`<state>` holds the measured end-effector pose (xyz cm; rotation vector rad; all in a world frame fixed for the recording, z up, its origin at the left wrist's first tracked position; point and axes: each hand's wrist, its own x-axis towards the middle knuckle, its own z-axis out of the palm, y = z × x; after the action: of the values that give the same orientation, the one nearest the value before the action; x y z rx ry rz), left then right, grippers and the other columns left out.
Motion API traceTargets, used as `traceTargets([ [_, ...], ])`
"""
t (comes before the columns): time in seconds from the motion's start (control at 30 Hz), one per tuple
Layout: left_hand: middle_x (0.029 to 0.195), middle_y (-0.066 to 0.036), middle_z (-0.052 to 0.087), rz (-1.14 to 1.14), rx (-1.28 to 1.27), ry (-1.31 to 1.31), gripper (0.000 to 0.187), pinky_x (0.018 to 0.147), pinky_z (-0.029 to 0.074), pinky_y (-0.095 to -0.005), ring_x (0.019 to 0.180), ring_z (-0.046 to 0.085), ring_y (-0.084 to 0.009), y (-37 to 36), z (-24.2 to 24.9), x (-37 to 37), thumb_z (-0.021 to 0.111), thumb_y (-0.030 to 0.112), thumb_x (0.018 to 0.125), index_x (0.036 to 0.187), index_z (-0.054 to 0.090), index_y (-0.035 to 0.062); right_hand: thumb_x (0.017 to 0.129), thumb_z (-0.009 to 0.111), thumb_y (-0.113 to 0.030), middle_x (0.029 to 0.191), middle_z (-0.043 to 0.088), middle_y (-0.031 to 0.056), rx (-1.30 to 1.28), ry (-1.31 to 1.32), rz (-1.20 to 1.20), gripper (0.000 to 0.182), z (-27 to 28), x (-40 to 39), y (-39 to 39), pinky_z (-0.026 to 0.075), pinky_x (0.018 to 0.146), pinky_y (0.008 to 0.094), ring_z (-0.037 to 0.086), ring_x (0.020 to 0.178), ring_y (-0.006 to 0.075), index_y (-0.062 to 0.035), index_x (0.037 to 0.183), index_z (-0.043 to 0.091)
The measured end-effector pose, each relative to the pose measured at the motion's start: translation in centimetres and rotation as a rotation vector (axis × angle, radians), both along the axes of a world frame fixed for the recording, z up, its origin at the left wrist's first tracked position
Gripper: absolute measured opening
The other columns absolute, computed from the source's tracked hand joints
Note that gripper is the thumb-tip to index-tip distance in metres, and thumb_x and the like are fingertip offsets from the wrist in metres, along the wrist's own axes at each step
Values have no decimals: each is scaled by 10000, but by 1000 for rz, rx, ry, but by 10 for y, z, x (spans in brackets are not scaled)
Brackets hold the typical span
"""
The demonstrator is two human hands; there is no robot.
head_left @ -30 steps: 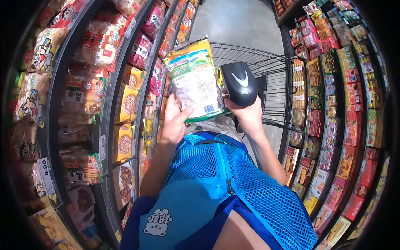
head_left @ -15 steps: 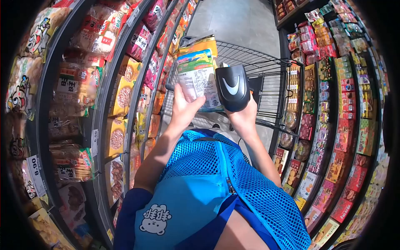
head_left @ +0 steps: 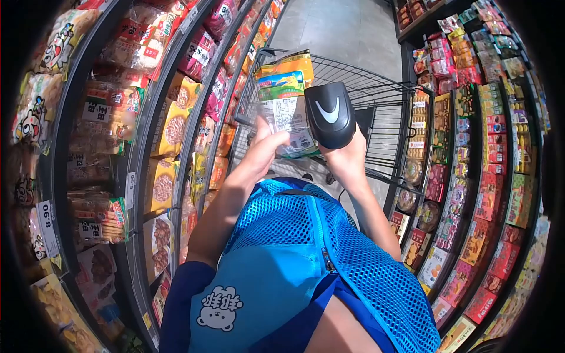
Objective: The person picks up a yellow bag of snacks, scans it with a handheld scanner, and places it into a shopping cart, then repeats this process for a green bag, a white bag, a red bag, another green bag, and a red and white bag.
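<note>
My left hand [head_left: 266, 146] is closed around the lower left side of a plastic food packet [head_left: 285, 112]. The packet's printed label faces up at me, and its upper part is yellow, blue and green. In my right hand [head_left: 348, 154] is a black handheld barcode scanner [head_left: 329, 115], its rounded back with a grey curved mark turned toward me. The scanner's head sits just right of the packet, overlapping its right edge. Most of my right fingers are hidden behind the scanner.
A wire shopping cart [head_left: 385, 88] stands directly ahead, beyond my hands. Shelves of bagged snacks [head_left: 106, 112] line the left side, with a price tag [head_left: 48, 226] on one edge. Boxed and packaged goods [head_left: 485, 200] fill the right shelves. Grey floor [head_left: 335, 29] shows beyond the cart.
The scanner has shifted up slightly and now overlaps the packet's right edge. The packet has moved a little right and tilted. Both hands keep their hold.
</note>
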<state>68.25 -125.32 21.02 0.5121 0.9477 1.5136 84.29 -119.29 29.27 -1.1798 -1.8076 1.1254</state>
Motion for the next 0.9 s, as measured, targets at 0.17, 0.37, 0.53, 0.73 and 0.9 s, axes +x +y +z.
traceTargets([
  [0.17,1318,-118,471,204,-73,-99,709,1018,416,-373,1230,486,-209,13,-3,11,589,1,806,1408,221,68,759,767,-142,960,630,159,140,-111,41,354,-2,5,-1,502,803,390,640,912,333,-12,1049,611],
  [0.37,1330,-127,468,197,-62,-29,745,1041,409,-386,1274,467,-230,12,-2,38,612,2,813,1431,202,71,764,770,-134,1005,661,145,171,-140,11,400,-27,15,4,507,827,361,655,941,278,-14,1107,604],
  [0.53,1363,-114,446,46,-53,-36,767,1054,398,-383,1284,457,-234,10,-11,35,599,-20,785,1438,208,72,774,771,-144,1043,687,137,134,-175,35,427,-24,22,7,512,847,331,670,986,226,-26,1151,608],
  [0.73,1355,-108,464,202,156,126,805,1060,381,-375,1262,471,-212,14,-4,45,635,-64,765,1444,223,67,777,772,-158,1051,693,142,75,-172,-10,413,-21,20,8,512,839,316,677,982,212,-23,1135,616],
  [0.9,1231,-112,523,267,147,270,607,996,436,-353,1143,533,-185,12,-8,47,639,-69,767,1299,358,9,774,745,-127,995,696,131,88,-33,-98,377,-21,19,19,506,824,304,660,933,169,-6,1107,619],
])
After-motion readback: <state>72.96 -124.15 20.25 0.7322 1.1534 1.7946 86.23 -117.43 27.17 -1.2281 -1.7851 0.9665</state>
